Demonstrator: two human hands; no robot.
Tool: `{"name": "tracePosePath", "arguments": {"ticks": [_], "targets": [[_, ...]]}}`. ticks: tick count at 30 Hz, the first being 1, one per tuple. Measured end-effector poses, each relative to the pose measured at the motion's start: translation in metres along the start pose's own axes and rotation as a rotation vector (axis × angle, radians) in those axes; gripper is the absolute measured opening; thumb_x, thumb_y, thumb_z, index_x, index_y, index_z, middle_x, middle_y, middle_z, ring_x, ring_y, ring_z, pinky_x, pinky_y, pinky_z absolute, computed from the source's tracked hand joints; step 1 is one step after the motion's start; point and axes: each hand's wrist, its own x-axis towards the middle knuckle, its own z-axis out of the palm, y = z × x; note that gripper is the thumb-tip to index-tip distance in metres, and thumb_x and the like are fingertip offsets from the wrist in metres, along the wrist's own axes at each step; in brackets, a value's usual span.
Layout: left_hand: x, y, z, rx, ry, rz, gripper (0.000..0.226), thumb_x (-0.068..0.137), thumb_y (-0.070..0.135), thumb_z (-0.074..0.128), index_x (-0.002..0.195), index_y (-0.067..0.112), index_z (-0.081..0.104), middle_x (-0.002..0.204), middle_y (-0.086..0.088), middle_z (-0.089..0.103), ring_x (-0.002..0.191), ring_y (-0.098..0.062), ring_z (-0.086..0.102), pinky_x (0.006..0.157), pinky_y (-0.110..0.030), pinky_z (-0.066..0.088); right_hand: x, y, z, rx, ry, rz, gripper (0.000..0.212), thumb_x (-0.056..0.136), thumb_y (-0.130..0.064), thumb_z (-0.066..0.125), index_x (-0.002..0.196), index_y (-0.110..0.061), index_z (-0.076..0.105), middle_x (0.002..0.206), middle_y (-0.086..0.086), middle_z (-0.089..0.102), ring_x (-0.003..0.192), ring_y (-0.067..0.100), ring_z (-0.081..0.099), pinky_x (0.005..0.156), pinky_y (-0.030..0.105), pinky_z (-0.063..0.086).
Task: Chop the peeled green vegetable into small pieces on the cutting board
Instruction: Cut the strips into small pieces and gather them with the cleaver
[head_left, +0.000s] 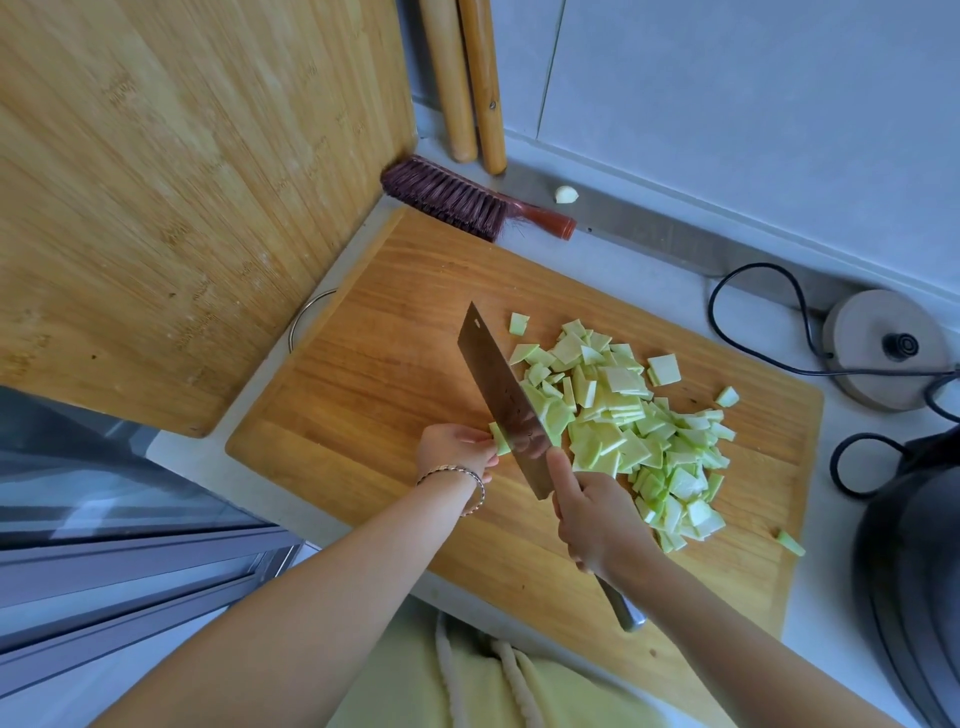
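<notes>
Gripping the cleaver (504, 405) by its handle, the right hand (597, 519) holds the blade edge-down over the cutting board (363, 395). Just left of the blade, the left hand (454, 449) pinches a small green vegetable stub (500, 439) against it. Right of the blade, chopped pieces (639, 431) lie heaped.

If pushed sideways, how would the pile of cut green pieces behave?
The pile would likely spread, not slide whole: loose flat slices, unevenly stacked. Slices look stiff, keeping straight edges. Strays on the cutting board suggest easy scattering.
</notes>
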Motion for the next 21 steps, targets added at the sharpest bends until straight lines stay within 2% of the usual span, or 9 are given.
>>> {"name": "tracePosePath", "arguments": {"ticks": [5, 8, 11, 13, 16, 21], "targets": [[-0.001, 0.003, 0.0, -0.053, -0.01, -0.016, 0.013, 0.077, -0.001, 0.069, 0.088, -0.005, 0.068, 0.078, -0.016, 0.066, 0.07, -0.021, 0.067, 0.07, -0.037, 0.058, 0.006, -0.002, 0.012, 0.001, 0.024, 0.028, 0.054, 0.092, -0.059, 0.029, 0.061, -0.014, 0.034, 0.051, 0.002, 0.035, 0.046, 0.018, 0.032, 0.051, 0.03, 0.029], [-0.001, 0.002, 0.0, -0.056, 0.0, -0.019, 0.013, 0.077, -0.002, 0.068, 0.089, -0.006, 0.068, 0.079, -0.017, 0.067, 0.065, -0.019, 0.066, 0.067, -0.035, 0.058, 0.012, -0.002, 0.022, -0.039, 0.042, 0.019, 0.056, 0.093, -0.057, 0.026, 0.061, -0.013, 0.036, 0.054, 0.005, 0.039, 0.05, 0.02, 0.037, 0.055, 0.031, 0.033], [-0.001, 0.002, -0.001, -0.046, -0.001, -0.008, 0.011, 0.076, 0.0, 0.069, 0.087, -0.004, 0.068, 0.072, -0.012, 0.066, 0.063, -0.015, 0.066, 0.064, -0.032, 0.059, 0.015, 0.0, 0.02, 0.051, 0.038, 0.038, 0.056, 0.092, -0.059, 0.028, 0.058, -0.016, 0.033, 0.047, 0.0, 0.034, 0.043, 0.017, 0.032, 0.053, 0.031, 0.032], [-0.001, 0.001, 0.002, -0.046, -0.003, -0.001, 0.01, 0.075, 0.001, 0.071, 0.084, -0.003, 0.068, 0.067, -0.008, 0.065, 0.063, -0.014, 0.067, 0.063, -0.031, 0.059, 0.015, 0.001, 0.012, 0.115, 0.027, 0.076, 0.057, 0.093, -0.059, 0.029, 0.057, -0.016, 0.033, 0.039, -0.005, 0.031, 0.035, 0.014, 0.03, 0.045, 0.026, 0.03], [-0.002, 0.003, 0.004, -0.045, 0.006, 0.009, 0.008, 0.075, 0.002, 0.072, 0.08, -0.002, 0.068, 0.064, -0.007, 0.065, 0.066, -0.018, 0.068, 0.068, -0.033, 0.059, 0.009, -0.001, 0.0, 0.193, 0.002, 0.117, 0.055, 0.093, -0.058, 0.033, 0.059, -0.014, 0.036, 0.038, -0.007, 0.031, 0.031, 0.012, 0.027, 0.037, 0.019, 0.026], [-0.001, 0.005, 0.005, -0.052, 0.011, -0.012, 0.009, 0.075, 0.001, 0.071, 0.082, -0.005, 0.069, 0.064, -0.011, 0.065, 0.065, -0.019, 0.067, 0.073, -0.034, 0.058, 0.001, -0.002, -0.004, 0.163, -0.016, 0.082, 0.055, 0.094, -0.055, 0.034, 0.058, -0.014, 0.039, 0.04, -0.005, 0.034, 0.03, 0.01, 0.029, 0.036, 0.019, 0.027]]}}
